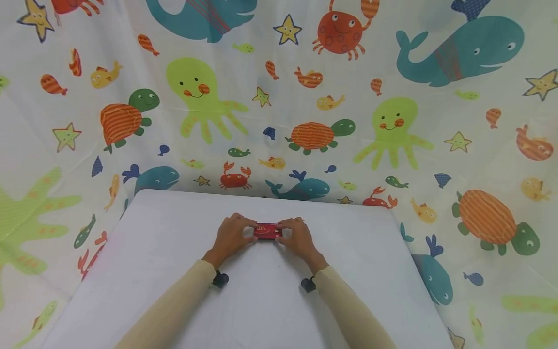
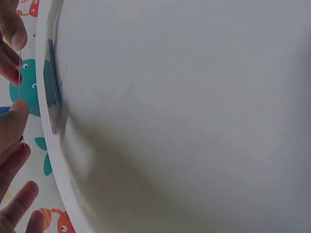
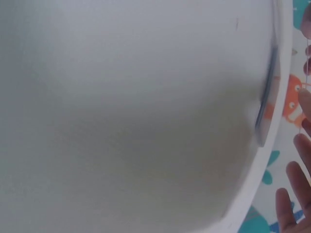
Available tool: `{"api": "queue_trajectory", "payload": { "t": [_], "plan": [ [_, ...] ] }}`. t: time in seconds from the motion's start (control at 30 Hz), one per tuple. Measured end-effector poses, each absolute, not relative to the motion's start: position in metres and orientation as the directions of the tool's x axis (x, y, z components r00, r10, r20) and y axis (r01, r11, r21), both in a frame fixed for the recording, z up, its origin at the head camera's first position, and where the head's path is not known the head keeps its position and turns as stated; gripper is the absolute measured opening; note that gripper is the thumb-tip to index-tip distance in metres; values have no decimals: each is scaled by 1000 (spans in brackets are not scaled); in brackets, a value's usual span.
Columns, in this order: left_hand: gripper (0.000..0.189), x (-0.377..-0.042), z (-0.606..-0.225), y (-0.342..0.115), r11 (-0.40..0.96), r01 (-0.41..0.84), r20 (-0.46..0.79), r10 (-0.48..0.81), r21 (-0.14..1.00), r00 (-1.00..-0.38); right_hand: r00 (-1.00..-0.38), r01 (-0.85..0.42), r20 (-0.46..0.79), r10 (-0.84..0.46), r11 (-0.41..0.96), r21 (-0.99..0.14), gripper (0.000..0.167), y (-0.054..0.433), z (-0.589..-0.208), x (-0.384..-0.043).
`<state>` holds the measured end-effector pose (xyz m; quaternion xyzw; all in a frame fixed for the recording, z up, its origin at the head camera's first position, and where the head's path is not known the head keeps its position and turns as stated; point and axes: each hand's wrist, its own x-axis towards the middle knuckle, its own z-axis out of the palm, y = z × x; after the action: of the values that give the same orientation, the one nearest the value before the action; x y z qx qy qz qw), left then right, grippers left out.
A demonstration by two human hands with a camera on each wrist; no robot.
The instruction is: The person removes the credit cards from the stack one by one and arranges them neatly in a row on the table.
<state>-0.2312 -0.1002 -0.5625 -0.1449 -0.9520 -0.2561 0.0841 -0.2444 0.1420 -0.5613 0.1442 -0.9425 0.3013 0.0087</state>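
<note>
A thin red card (image 1: 268, 231) with gold lettering is held up between two hands over the far middle of the white table. My left hand (image 1: 233, 236) pinches its left end between thumb and fingers. At the opposite end, my right hand (image 1: 300, 238) pinches it the same way. Seen edge-on in the left wrist view, the card is a fine line between the fingertips (image 2: 20, 109). Below it on the table lies a flat, glossy stack (image 2: 52, 90) with thin layered edges, also visible in the right wrist view. From the head view this stack is mostly hidden.
The white table (image 1: 174, 271) has its far edge just beyond the hands. Behind and on both sides hangs a curtain (image 1: 261, 72) printed with sea animals. Dark wrist cameras sit on both sleeves.
</note>
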Motion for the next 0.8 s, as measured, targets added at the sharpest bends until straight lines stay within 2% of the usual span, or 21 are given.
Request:
{"api": "queue_trajectory", "payload": {
  "t": [0.8],
  "plan": [
    [43, -216, -550, -128, 817, 374, 306, 256, 439, -917, -951, -296, 112, -287, 749, -593, 44, 123, -547, -233]
  ]
}}
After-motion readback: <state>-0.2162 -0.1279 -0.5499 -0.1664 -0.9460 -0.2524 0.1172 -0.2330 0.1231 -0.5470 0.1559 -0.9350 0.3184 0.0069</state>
